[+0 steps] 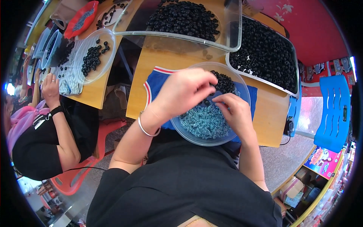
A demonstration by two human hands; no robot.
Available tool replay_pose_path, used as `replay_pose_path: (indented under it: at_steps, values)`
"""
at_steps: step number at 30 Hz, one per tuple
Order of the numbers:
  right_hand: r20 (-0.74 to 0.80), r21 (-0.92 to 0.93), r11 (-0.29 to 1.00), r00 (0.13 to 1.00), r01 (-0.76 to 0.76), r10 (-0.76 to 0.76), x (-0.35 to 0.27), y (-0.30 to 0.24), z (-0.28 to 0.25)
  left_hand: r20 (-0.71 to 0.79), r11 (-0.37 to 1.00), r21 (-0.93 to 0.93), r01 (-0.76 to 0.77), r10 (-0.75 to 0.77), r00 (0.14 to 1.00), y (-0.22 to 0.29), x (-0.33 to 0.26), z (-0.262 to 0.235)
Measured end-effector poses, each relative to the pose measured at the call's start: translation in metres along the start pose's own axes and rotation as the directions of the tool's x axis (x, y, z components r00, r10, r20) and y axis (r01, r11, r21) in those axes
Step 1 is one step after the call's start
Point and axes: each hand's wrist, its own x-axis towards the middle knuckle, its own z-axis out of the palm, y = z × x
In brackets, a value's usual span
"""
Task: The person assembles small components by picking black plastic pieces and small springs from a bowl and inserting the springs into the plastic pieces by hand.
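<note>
Wooden table [270, 113] carries a blue cloth [155, 81] w/ a clear round bowl [196, 140] on it, blue rings and black rings inside. Left hand [180, 92] and right hand [235, 111] are over the bowl, fingers pinched on one small black ring [207, 102] between them. Big trays of black rings behind.

Counting it up: two hands [181, 92] [236, 111] at work, plus a neighbour's one hand [50, 90]. Two big clear tubs [230, 39] [293, 89] of black rings, two round clear bowls [242, 85] [107, 56], one red dish [81, 19], one blue chair [334, 113], two wooden tables [151, 68] [96, 94]. Rings: way too many to count.
</note>
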Motion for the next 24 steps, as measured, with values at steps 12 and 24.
replay_pose_path:
  at_steps: [12, 24]
  values:
    - [0.077, -0.321, 0.947, 0.997, 0.004, 0.022, 0.009, -0.002, 0.019, 0.11, 0.864, 0.503, 0.02, -0.087, 0.99, -0.023, -0.036, 0.033]
    - [0.071, -0.094, 0.993, 0.994, -0.074, 0.081, 0.007, 0.007, 0.013, 0.034, 0.88, 0.471, 0.066, -0.093, 0.995, -0.019, -0.034, 0.041]
